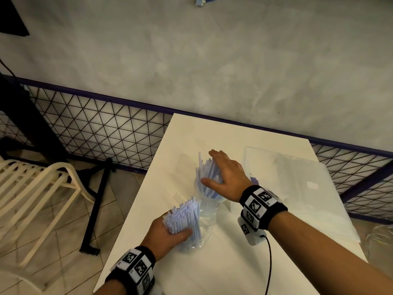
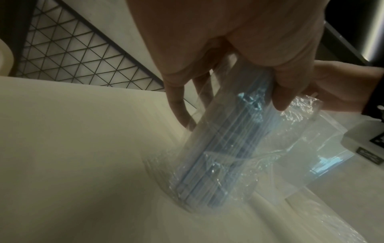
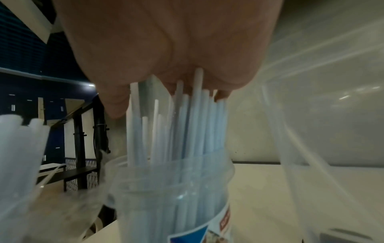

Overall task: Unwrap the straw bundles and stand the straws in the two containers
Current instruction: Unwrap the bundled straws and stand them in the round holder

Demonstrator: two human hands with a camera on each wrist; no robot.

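Head: left hand (image 1: 168,233) grips wrapped straw bundle (image 1: 185,218), long axis near upright, base on table (image 1: 234,269) just beside jar (image 1: 209,206); right hand (image 1: 225,173) flat, fingers spread, pressing tops of straws (image 1: 205,173) standing in jar

Left wrist: fingers (image 2: 280,98) curled round bundle (image 2: 218,156), wrap (image 2: 301,111) loose, crinkled

Right wrist: palm (image 3: 166,49) on straw tips (image 3: 198,74); holds nothing; jar (image 3: 166,197) below

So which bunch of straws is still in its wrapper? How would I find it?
Look at the white table, near its left edge. The left hand grips a bunch of straws with crinkly clear plastic round its bottom end. The other straws, under the right hand, stand bare in a clear jar.
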